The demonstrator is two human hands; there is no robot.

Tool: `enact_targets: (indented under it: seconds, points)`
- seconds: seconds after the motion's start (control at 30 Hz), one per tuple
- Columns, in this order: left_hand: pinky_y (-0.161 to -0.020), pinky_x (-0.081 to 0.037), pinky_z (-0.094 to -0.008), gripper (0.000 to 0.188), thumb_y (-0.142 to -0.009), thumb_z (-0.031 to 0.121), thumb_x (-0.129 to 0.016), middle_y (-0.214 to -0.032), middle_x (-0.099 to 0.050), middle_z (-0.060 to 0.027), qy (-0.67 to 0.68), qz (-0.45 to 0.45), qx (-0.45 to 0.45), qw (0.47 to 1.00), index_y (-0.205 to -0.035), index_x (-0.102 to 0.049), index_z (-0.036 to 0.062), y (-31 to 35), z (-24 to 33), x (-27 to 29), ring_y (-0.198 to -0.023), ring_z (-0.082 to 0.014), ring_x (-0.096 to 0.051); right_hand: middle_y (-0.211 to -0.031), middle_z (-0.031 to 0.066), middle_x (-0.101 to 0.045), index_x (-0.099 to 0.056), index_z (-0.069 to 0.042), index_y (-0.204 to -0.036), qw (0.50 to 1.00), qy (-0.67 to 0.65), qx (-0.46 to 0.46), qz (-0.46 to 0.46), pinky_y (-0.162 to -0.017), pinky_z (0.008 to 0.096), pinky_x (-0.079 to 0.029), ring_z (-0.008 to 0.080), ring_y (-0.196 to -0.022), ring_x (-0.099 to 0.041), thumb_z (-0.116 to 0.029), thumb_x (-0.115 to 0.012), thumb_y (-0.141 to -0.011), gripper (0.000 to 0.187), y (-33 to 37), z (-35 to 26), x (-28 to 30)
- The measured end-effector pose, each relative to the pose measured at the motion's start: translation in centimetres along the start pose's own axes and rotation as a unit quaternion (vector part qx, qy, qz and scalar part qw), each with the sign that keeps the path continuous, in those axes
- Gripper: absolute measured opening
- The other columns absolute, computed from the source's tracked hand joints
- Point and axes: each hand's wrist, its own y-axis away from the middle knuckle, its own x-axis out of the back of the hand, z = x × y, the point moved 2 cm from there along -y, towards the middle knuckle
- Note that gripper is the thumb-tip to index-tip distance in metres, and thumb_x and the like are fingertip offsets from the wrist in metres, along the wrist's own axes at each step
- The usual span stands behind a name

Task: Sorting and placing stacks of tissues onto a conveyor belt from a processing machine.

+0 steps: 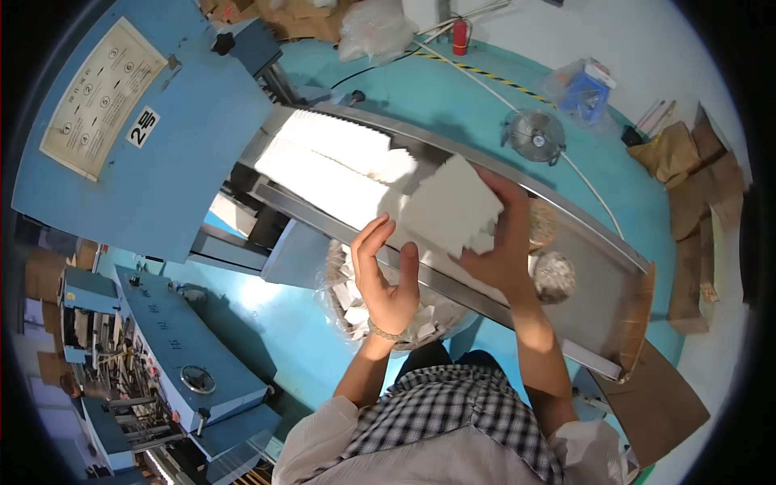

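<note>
My right hand [509,238] grips a thick stack of white paper pieces [454,206] by its right side, with the fingers behind it and the thumb at its lower edge. The stack is tilted above a long metal trough, and its edges are uneven. Just left of it my left hand [386,283] is open, fingers raised and apart, holding nothing. Long rows of similar white paper pieces [331,166] lie in the trough's left part, running up to the blue machine [194,105].
Two round mottled objects [553,276] sit in the trough [602,283] right of my hand. A cardboard flap [638,323] stands at its right end. Below is a plastic-lined basket [352,319] of white scraps. Another blue machine [186,347] is at lower left; a fan [534,136] stands beyond.
</note>
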Motion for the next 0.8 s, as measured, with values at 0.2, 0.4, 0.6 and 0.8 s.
enact_targets:
  seconds: [0.2, 0.4, 0.6, 0.8]
  points:
    - [-0.097, -0.046, -0.0397, 0.044, -0.077, -0.007, -0.064, -0.123, -0.060, -0.0183, 0.131, -0.144, -0.081, 0.977, -0.119, -0.059, -0.0006, 3.4, 7.0, -5.1, -0.114, -0.0342, -0.057, -0.140, 0.0302, -0.047, -0.037, -0.006, -0.133, 0.982, 0.021, 0.140, 0.122, -0.105, 0.0463, -0.044, 0.0394, -0.130, -0.051, -0.002, -0.085, -0.062, 0.085, 8.7, -5.2, 8.5]
    - [-0.095, -0.046, -0.0399, 0.042, -0.077, -0.006, -0.066, -0.119, -0.062, -0.0159, 0.235, -0.269, -0.136, 0.924, -0.119, -0.060, 0.0002, 11.7, 15.1, -10.8, -0.112, -0.0332, -0.058, -0.145, 0.0302, -0.042, -0.038, -0.008, -0.133, 0.943, 0.186, 0.112, 0.253, -0.108, 0.0482, -0.040, 0.0399, -0.134, -0.046, -0.002, -0.082, -0.062, 0.083, 19.9, -11.9, 17.5]
    - [-0.088, -0.044, -0.0332, 0.039, -0.081, 0.004, -0.067, -0.123, -0.057, -0.0164, 0.315, -0.314, -0.191, 0.875, -0.118, -0.057, -0.0018, 22.1, 23.5, -13.4, -0.107, -0.0269, -0.057, -0.142, 0.0320, -0.043, -0.036, -0.010, -0.131, 0.876, 0.293, 0.114, 0.366, -0.105, 0.0527, -0.044, 0.0450, -0.134, -0.045, -0.024, -0.087, -0.071, 0.079, 32.1, -19.5, 23.6]
    - [-0.079, -0.053, -0.0331, 0.028, -0.078, 0.003, -0.074, -0.110, -0.064, -0.0157, 0.405, -0.417, -0.180, 0.793, -0.103, -0.062, 0.0004, 31.9, 30.2, -13.1, -0.095, -0.0314, -0.065, -0.142, 0.0292, -0.036, -0.031, -0.016, -0.131, 0.716, 0.563, 0.137, 0.389, -0.102, 0.0535, -0.049, 0.0469, -0.128, -0.049, -0.027, -0.086, -0.078, 0.077, 42.0, -27.0, 24.7]
